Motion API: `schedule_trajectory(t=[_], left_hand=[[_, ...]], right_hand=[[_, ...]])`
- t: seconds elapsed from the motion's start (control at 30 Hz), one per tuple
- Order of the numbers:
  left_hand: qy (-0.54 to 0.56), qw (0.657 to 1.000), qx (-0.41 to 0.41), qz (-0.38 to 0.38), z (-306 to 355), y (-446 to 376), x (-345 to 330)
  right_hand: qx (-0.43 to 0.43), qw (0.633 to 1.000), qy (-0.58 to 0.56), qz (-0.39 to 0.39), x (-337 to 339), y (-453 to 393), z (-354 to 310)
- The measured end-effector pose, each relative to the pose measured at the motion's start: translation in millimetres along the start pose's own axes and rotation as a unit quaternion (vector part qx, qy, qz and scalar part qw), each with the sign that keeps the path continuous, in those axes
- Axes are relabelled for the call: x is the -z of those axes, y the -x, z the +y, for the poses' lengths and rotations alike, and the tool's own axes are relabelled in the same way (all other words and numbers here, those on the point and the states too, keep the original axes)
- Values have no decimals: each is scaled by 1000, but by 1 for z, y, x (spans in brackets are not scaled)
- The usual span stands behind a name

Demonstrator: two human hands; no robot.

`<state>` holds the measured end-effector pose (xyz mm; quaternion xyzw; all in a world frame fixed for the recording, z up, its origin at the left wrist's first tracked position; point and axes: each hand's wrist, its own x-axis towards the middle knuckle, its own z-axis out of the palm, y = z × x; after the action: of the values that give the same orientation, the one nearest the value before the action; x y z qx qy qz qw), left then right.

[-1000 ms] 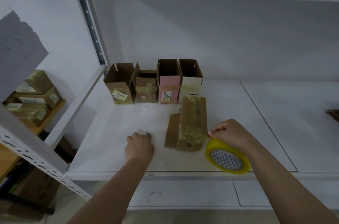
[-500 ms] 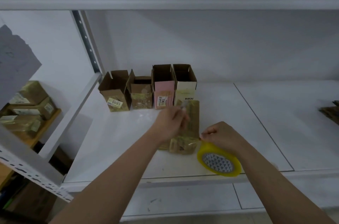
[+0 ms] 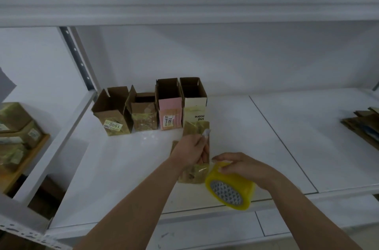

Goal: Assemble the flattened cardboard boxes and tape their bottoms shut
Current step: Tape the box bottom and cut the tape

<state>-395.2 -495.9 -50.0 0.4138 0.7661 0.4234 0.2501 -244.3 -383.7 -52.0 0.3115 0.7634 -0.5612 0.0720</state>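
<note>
**Taping a box on the white shelf**

White metal shelf board (image 3: pixel 127 178) carries everything; all places given relative to it. At its rear centre, a row of four upright open-topped cardboard boxes: plain brown one with a yellow label (image 3: pixel 112 112), short brown taped one (image 3: pixel 143 114), pink-fronted one (image 3: pixel 169 104), cream-fronted one (image 3: pixel 194 102). At far right edge, a stack of flattened brown cardboard (image 3: pixel 363 124). Front centre, a narrow brown cardboard box (image 3: pixel 194 174) lies on its side, just ahead of the cream one. Right hand (image 3: pixel 244 167) grips a yellow roll of clear packing tape (image 3: pixel 229 188) at the front edge, beside the box. Left hand (image 3: pixel 191 151) rests over the box, fingers curled around a small pale tool (image 3: pixel 206 133); tool blurred, type unclear.
</note>
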Motion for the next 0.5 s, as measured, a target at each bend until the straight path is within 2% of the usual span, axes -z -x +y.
schedule_trajectory(t=[0.07,0.13,0.2,0.33,0.4,0.5], left_hand=[[-43,999,-8,4,1,-1,-1],[-66,998,-13,1,3,-1,-2],[-56,998,-5,-11,4,0,-2],[-45,998,0,-53,3,3,3],[-48,996,12,-73,4,6,5],[-55,995,19,-80,8,12,6]], right_hand=[[4,999,43,33,7,-2,5],[4,984,152,88,12,-8,11],[-11,965,237,111,13,-11,10],[-9,960,269,77,11,-6,2],[-40,942,330,55,12,1,-3],[-45,933,352,61,16,7,-10]])
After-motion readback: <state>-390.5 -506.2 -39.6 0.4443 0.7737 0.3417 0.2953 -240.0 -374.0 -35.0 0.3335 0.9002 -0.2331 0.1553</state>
